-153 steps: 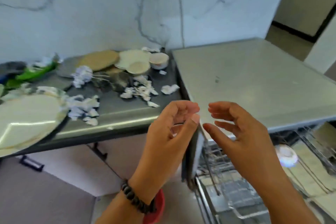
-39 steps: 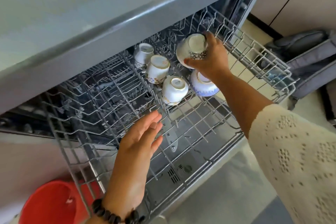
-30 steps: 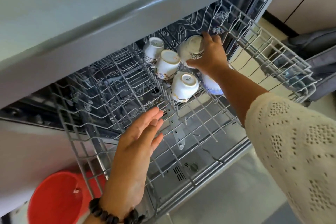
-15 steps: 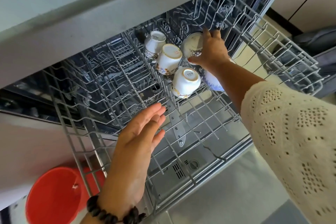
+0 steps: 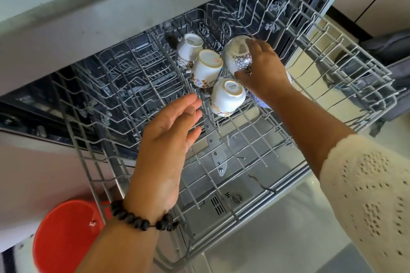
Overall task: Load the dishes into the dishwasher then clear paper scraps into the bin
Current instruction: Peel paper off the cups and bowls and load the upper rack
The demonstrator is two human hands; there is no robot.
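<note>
Pulled-out dishwasher rack (image 5: 346, 86): right hand (image 5: 264, 73) fingers clamped on patterned cup (image 5: 238, 55), left hand (image 5: 168, 137) fingers straight, hovering.

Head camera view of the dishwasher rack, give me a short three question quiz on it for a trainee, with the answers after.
1. True or false: the right hand grips a white patterned ceramic cup over the grey wire dishwasher rack.
2. Multiple choice: the left hand is A) gripping a plate, B) open above the rack with nothing in it, C) inside the round red plastic bucket.
3. Fill in: not counting the held one, ___ white cups sit base-up in the rack in clear view.

Key: 1 true. 2 B. 3 three: the back cup, the middle cup, the front cup.
</note>
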